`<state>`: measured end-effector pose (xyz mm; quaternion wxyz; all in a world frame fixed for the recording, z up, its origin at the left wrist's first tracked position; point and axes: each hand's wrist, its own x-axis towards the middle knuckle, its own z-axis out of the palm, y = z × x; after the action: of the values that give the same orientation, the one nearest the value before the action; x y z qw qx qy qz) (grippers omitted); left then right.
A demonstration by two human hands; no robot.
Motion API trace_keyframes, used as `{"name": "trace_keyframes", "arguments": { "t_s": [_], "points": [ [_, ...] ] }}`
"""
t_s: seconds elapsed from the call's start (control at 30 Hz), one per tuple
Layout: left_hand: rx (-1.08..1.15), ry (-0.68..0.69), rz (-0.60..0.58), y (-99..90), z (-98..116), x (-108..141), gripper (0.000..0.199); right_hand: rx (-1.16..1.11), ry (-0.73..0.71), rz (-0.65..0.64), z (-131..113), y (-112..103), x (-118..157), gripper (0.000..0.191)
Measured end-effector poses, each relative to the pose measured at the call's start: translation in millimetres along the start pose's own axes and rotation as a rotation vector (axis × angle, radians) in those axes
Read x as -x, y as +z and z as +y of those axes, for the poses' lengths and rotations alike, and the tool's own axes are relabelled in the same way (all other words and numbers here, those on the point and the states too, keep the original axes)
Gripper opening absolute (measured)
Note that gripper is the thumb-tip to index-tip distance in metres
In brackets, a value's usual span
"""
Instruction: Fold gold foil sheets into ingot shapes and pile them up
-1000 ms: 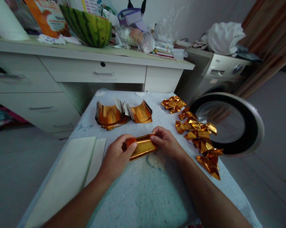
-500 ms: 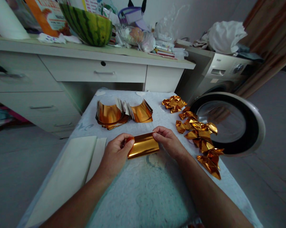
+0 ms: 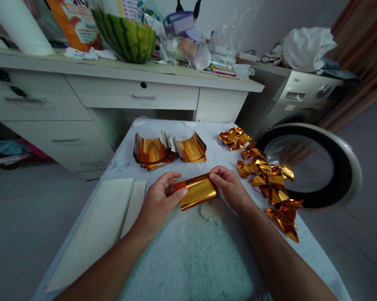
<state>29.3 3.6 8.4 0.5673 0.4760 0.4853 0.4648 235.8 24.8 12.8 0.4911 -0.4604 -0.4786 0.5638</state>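
The left hand (image 3: 161,198) steadies the left end of a shiny, gold, rectangular foil sheet (image 3: 201,191) between its thumb and fingers, its index finger lifted; the right hand (image 3: 229,188) pinches the far right corner. The sheet is held at the middle of a table covered in pale blue patterned cloth (image 3: 188,259). It looks rolled or part-folded, with an orange patch at its left end, so this piece seems unfinished. On the right lies a scattered row of crumpled-looking, folded gold foil shapes (image 3: 271,179), apparently done. On the far side, two curved stacks of gold sheets with pale edges (image 3: 151,149) look unfolded, so much seems left. Flat white folded material (image 3: 97,221) lies on the left.
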Motion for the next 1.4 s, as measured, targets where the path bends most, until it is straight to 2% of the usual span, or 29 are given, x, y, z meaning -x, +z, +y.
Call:
{"name": "trace_keyframes", "arguments": {
  "t_s": [0.2,0.37,0.87,1.4],
  "points": [
    [0.008,-0.049,0.015,-0.3,-0.4,-1.0,0.028,-0.035,0.0,0.019,-2.1,0.7,0.3,0.036],
    [0.035,-0.047,0.02,-2.4,-3.7,-3.4,0.022,-0.021,-0.021,0.023,-0.9,0.1,-0.4,0.034],
    [-0.074,0.007,0.09,-1.6,2.7,-2.1,0.02,-0.074,-0.018,-0.032,1.8,0.2,1.5,0.026],
    [-0.019,-0.009,0.079,-0.9,-0.9,-3.9,0.018,-0.032,-0.054,-0.01,1.5,1.6,1.3,0.028]
  ]
}}
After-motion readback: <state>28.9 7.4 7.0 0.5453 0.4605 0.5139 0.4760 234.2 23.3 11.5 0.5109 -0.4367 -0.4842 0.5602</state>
